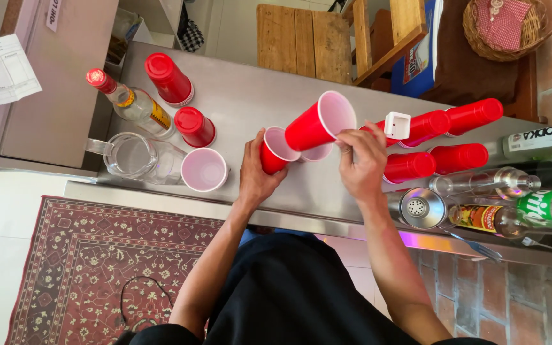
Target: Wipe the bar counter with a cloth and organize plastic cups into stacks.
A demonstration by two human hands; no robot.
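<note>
My left hand (255, 171) grips a red plastic cup with a white inside (275, 150) standing on the steel counter (250, 96). My right hand (362, 161) pinches the rim of a second red cup (319, 121), which is tilted and leans over the first. A third cup's pale rim (317, 153) shows just beneath the tilted one, between my hands.
Left: an open red cup (204, 169), two upside-down red cups (194, 126), a glass pitcher (137, 157) and a clear bottle with a red cap (132, 102). Right: several upside-down red cups (458, 157), a small white box (397, 125), a steel shaker (421, 207) and bottles (525, 217).
</note>
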